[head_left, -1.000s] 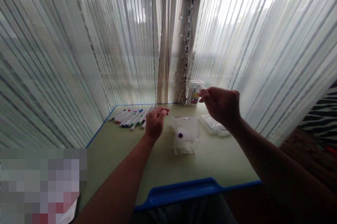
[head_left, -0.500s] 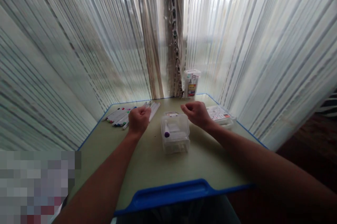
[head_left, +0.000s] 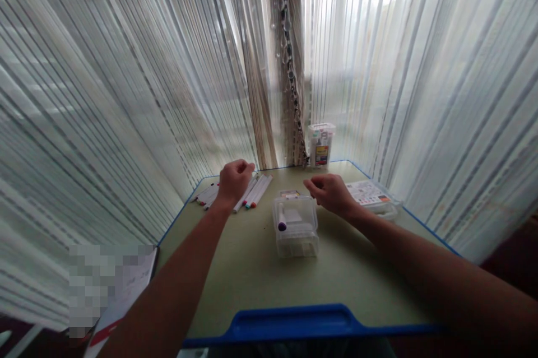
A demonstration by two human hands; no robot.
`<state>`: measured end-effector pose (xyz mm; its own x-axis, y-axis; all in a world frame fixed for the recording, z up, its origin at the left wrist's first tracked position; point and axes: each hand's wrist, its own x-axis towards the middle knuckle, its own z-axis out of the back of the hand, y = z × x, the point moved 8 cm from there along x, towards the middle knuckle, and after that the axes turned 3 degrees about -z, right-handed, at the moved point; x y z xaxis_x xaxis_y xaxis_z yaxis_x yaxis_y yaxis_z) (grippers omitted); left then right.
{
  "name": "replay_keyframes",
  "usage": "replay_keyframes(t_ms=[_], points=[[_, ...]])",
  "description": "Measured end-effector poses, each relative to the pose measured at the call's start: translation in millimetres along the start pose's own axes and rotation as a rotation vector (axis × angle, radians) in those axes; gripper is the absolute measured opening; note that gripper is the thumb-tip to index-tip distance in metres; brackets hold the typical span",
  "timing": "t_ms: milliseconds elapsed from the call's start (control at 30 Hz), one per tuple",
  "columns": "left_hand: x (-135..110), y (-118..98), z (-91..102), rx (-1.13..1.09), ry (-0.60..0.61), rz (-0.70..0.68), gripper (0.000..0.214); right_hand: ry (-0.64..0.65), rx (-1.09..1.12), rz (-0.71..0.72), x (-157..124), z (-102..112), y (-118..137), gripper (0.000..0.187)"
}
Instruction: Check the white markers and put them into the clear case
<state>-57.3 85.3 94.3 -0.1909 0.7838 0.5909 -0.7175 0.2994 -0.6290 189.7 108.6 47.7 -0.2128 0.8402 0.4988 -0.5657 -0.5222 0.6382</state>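
Note:
My left hand [head_left: 234,180] is closed in a fist above the far left of the table, over a spread of white markers [head_left: 257,193] with coloured caps. Nothing sticks out of that fist. Closed as well, with the thumb side toward the middle, my right hand [head_left: 330,192] hovers just right of a clear plastic box [head_left: 297,245]. No object shows in its fingers. The box has its lid tipped back, and a single marker with a purple cap [head_left: 282,226] lies in the lid part.
At the back edge stands a clear marker case [head_left: 321,146] with a label. A flat transparent case with a printed sheet [head_left: 369,192] lies at the right. The pale green table [head_left: 252,279] has a blue rim with a raised tray [head_left: 294,320] in front. String curtains [head_left: 168,66] hang behind.
My left fist has risen off the markers toward the back, uncovering more of their caps. The view has shifted left and up. My right hand keeps its place by the box.

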Motion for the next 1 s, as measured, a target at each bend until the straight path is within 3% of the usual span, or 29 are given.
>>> replay_keyframes(t_ms=[67,167,367,667,900,1000], points=[[-10.8,-9.8,-18.9,0.333,0.137,-0.131,0.024,0.0,-0.005,0.008,-0.3,0.3,0.6,0.045],[-32.8,-8.6,-49.7,0.601,0.386,-0.257,0.018,0.014,0.003,0.015,-1.1,0.3,1.3,0.045],[-44.7,8.1,-58.9,0.686,0.467,-0.175,0.029,-0.047,-0.013,0.07,-2.5,6.3,5.9,0.044],[-47.4,8.6,-70.6,0.71,0.442,-0.223,0.021,-0.039,-0.007,0.015,-3.6,8.4,4.9,0.045],[-37.9,9.3,-59.9,0.598,0.275,-0.242,0.03,-0.04,-0.012,0.016,-2.2,7.0,3.6,0.044],[-33.0,-2.7,-46.3,0.404,0.141,-0.28,0.03,-0.058,0.091,-0.039,-0.5,9.5,-1.9,0.035]])
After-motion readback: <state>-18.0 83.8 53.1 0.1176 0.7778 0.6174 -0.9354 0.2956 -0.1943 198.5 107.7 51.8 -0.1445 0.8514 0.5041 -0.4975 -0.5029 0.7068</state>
